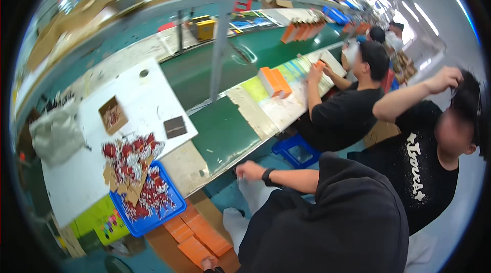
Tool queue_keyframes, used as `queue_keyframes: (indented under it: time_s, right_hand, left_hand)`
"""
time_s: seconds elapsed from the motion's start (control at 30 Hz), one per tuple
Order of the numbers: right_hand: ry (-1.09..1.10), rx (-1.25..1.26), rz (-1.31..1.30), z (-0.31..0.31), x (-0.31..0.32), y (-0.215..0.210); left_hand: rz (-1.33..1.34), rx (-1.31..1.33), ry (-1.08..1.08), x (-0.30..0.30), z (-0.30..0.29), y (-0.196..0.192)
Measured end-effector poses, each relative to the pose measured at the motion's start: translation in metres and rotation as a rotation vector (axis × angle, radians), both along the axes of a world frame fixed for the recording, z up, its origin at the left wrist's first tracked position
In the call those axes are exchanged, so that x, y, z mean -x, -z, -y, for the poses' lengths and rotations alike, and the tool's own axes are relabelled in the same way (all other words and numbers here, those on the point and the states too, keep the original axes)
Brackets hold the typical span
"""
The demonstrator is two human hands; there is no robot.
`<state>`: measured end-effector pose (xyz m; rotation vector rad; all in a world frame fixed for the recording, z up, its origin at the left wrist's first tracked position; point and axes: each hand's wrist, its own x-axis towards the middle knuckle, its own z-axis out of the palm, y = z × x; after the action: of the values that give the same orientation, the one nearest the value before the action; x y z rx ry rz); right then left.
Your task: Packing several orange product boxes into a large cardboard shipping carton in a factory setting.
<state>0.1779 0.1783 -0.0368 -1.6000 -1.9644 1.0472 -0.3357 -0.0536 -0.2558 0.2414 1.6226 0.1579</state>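
Observation:
At the lower edge my left hand (208, 263), a dark band at its wrist, has its fingers curled at the end of an orange box (196, 250). That box lies among several orange boxes in an open cardboard carton (166, 246). My right hand (250, 170), with a black watch (267, 175), is closed near the workbench edge, above a light-coloured sock or shoe (255, 193). What it holds, if anything, I cannot make out. Beside the carton, a blue tray (180, 202) holds red-and-white decorations (153, 191) and cardboard pieces.
A white board (66, 186) on the bench carries a small cardboard box (113, 115) and a dark square (175, 127). Orange boxes (274, 82) stand farther along. A seated co-worker (348, 104) handles an orange piece; another person (429, 155) raises an arm at right. A metal post (223, 37) rises mid-bench.

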Motion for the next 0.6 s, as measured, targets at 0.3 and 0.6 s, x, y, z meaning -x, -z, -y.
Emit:
queue_keyframes:
  time_s: [0.3, 0.6]
  right_hand:
    - [0.727, -0.156, 0.086, -0.078, -0.206, 0.009]
    - [0.854, -0.234, 0.737, -0.205, -0.311, -0.019]
  left_hand:
    - [-0.062, -0.355, 0.109, -0.147, -0.168, -0.123]
    - [-0.134, -0.325, 0.386, -0.266, -0.192, -0.179]
